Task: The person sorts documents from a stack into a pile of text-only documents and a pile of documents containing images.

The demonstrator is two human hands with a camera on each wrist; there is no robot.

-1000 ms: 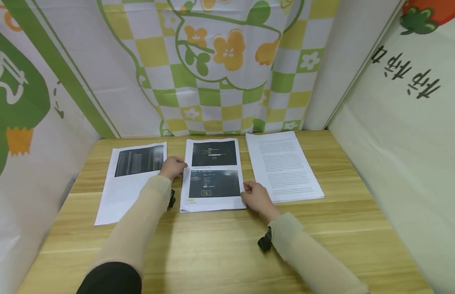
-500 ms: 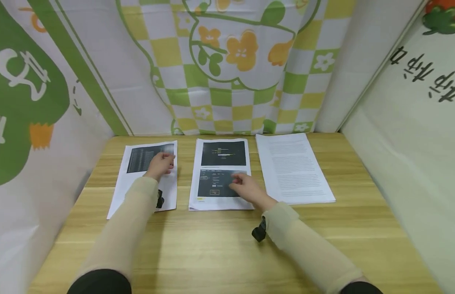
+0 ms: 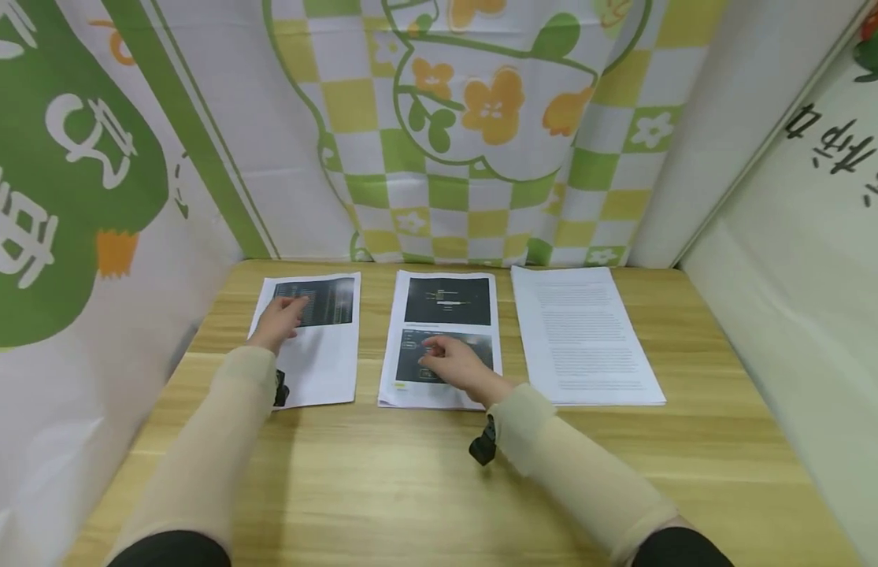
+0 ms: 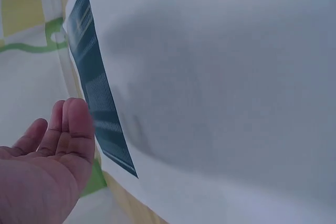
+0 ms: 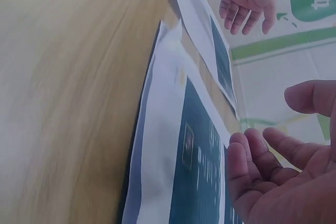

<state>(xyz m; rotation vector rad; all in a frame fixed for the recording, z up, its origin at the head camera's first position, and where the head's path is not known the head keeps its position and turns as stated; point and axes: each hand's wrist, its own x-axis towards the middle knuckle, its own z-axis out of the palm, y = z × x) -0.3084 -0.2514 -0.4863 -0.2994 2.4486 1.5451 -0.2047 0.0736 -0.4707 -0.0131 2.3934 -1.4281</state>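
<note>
Three paper stacks lie in a row on the table. Over the left stack (image 3: 318, 362), printed with one dark picture, hovers my left hand (image 3: 277, 323); its fingers are loosely bent and hold nothing. In the left wrist view this hand (image 4: 58, 156) is apart from the page, with a shadow on the white paper (image 4: 210, 103). My right hand (image 3: 456, 364) is above the lower dark picture of the middle stack (image 3: 392, 386). The right wrist view shows its fingers (image 5: 239, 169) relaxed, above the sheets, with nothing between them.
To the right lies a stack of text pages (image 3: 587, 339), slightly tilted. Below the papers stretches the wooden table (image 3: 382, 480). A checked curtain (image 3: 474, 197) hangs at the back edge, with printed cloth walls (image 3: 786, 260) on both sides.
My left hand has left the middle stack's edge and moved left over the left stack, which now lies straighter. The right hand has moved from the middle stack's right edge to over its lower picture.
</note>
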